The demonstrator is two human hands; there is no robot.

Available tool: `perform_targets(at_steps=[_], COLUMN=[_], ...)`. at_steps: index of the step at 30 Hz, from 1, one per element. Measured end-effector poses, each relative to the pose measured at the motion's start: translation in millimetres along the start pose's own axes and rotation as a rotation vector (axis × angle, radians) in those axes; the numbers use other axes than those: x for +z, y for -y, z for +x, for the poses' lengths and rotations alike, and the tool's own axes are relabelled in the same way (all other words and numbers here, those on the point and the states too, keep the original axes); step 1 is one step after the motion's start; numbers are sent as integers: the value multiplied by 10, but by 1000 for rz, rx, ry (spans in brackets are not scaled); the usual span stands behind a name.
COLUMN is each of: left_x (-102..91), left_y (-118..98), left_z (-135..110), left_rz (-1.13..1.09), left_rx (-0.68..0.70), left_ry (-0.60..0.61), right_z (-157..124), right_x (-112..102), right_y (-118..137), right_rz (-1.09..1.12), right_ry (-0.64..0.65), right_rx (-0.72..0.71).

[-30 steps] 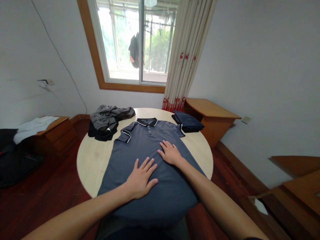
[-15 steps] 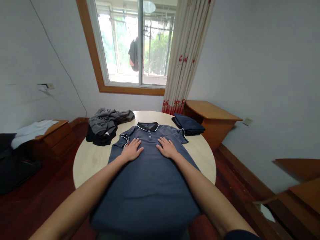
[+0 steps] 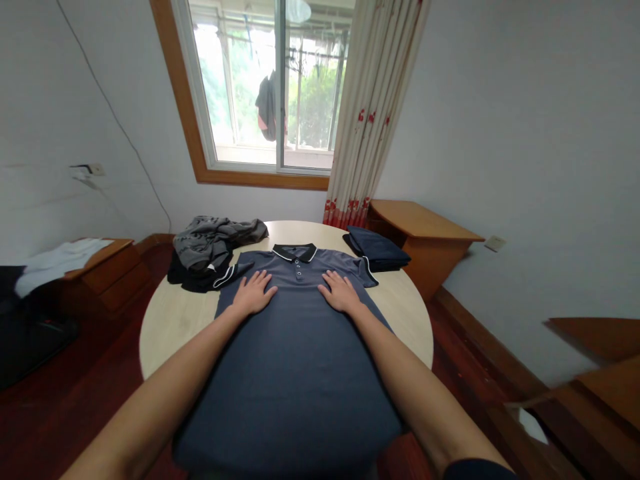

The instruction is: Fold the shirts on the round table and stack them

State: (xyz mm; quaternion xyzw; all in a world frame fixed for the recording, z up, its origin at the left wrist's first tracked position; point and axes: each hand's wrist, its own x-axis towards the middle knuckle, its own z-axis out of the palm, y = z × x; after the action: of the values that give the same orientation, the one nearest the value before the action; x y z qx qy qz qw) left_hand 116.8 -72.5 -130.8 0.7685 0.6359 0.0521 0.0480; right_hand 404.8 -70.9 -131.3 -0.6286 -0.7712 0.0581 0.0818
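A dark blue-grey polo shirt (image 3: 300, 360) lies spread front side up, its black, white-edged collar at the far end and its hem hanging over the near table edge. My left hand (image 3: 254, 293) rests flat on the chest at the left, fingers spread, near the left sleeve. On the other side of the button placket, my right hand (image 3: 340, 291) also lies flat with its fingers apart. Both sleeves stretch outward and show white-striped cuffs. Neither hand grips the cloth.
The shirt lies on a round pale table (image 3: 173, 327). A crumpled grey garment (image 3: 205, 240) tops black cloth at the back left, touching the left sleeve. Folded dark clothes (image 3: 377, 248) sit at the back right. A wooden desk (image 3: 425, 223) stands beyond, beside a curtain (image 3: 373, 120).
My hands have slid outward, the left one more so. The left sleeve, bunched inward before, now stretches out to the left, and the shirt front looks smoother.
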Motion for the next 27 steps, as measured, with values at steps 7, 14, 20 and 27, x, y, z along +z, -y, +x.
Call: perform_targets(at_steps=[7, 14, 20, 27], left_x=[-29, -222, -422, -280], left_y=[450, 256, 471, 789], left_z=[-111, -381, -271, -319], left_rz=[40, 149, 222, 205], left_rx=[-126, -47, -61, -198], left_ry=[-31, 28, -128, -122], right_z=[-198, -371, -255, -337], right_x=[-10, -302, -422, -282], right_y=[-391, -159, -508, -908], right_rz=[-104, -168, -89, -154], right_ry=[-62, 45, -27, -10], right_rx=[110, 97, 132, 384])
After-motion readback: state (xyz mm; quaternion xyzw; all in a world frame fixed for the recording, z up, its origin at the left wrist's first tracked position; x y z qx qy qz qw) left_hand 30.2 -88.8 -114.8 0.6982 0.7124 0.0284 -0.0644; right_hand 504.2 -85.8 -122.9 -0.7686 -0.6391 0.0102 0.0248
